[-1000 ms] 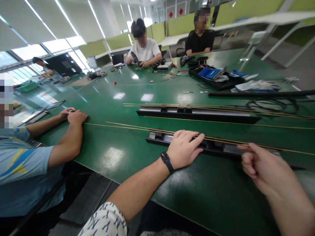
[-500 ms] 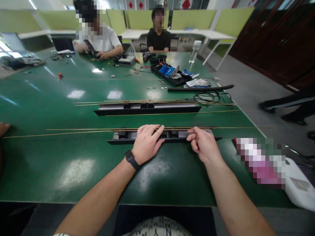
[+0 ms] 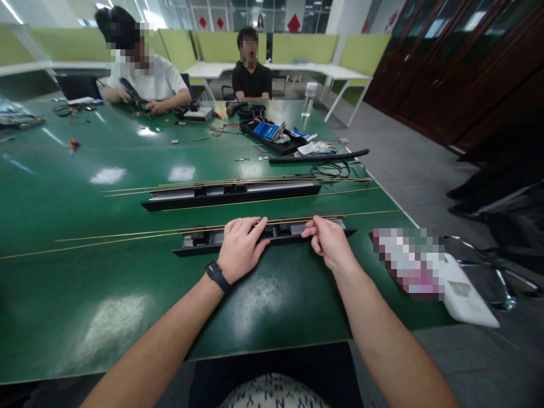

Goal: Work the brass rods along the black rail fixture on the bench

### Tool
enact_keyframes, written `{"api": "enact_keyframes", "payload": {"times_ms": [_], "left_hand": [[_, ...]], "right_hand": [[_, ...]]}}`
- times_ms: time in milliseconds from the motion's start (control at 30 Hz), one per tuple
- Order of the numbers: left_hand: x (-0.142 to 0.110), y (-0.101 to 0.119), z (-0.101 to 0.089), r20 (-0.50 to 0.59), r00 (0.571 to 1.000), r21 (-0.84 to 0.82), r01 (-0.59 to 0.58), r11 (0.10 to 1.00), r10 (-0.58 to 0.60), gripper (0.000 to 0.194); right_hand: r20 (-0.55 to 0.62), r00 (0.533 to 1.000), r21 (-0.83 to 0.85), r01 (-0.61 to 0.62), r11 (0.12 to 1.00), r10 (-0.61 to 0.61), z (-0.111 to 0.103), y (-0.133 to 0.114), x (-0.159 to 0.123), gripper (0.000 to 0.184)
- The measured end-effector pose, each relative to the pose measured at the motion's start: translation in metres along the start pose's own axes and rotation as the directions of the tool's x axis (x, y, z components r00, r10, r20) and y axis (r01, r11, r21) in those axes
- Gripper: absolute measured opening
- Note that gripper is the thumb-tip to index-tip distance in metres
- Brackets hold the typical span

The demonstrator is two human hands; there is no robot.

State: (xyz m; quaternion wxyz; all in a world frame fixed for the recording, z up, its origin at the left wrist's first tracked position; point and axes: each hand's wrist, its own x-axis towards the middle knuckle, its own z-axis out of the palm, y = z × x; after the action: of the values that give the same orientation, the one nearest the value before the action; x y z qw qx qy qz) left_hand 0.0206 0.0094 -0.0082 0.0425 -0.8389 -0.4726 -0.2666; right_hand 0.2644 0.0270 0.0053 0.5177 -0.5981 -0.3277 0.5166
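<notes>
A black-and-grey channel-shaped rail (image 3: 199, 248) with dark blocks inside lies across the table in front of me. Thin golden rods (image 3: 140, 233) run along its far edge and stick out past both ends. My left hand (image 3: 242, 246) lies across the rail's middle, fingers stretched over its far edge onto the rods, thumb apart at the near side. Near the rail's right part, my right hand (image 3: 329, 241) has its fingers curled, index finger and thumb closed at a rod; the fingertips partly hide the contact.
Beyond lies a similar rail (image 3: 255, 196) with more golden rods. Farther back are a long black strip (image 3: 318, 157), a coiled cable (image 3: 334, 169) and a black tray (image 3: 276, 143). A white object (image 3: 467, 292) sits at the right edge. Two people sit across the table.
The camera view has turned slightly, so the table and its items appear shifted left. Both my hands keep about the same places on the rail.
</notes>
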Motion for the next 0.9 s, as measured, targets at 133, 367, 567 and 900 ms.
{"api": "enact_keyframes", "payload": {"times_ms": [133, 367, 567, 900], "left_hand": [[0.005, 0.003, 0.003, 0.004, 1.000, -0.010, 0.000, 1.000, 0.000, 0.045], [0.019, 0.009, 0.009, 0.017, 1.000, -0.047, 0.020, 0.999, -0.020, 0.046], [0.023, 0.014, 0.013, -0.018, 0.999, -0.017, 0.026, 1.000, -0.026, 0.047], [0.021, 0.014, 0.014, -0.011, 1.000, 0.006, 0.025, 1.000, -0.025, 0.047]], "right_hand": [[0.004, 1.000, -0.011, -0.022, 1.000, 0.022, -0.006, -0.004, 0.006, 0.021], [0.051, 0.996, -0.006, -0.074, 0.997, 0.074, -0.020, -0.011, 0.020, 0.023], [0.058, 0.998, 0.064, -0.024, 0.998, 0.020, -0.023, -0.002, 0.026, 0.024], [0.061, 0.998, 0.048, -0.003, 0.999, 0.000, -0.027, 0.000, 0.022, 0.027]]}}
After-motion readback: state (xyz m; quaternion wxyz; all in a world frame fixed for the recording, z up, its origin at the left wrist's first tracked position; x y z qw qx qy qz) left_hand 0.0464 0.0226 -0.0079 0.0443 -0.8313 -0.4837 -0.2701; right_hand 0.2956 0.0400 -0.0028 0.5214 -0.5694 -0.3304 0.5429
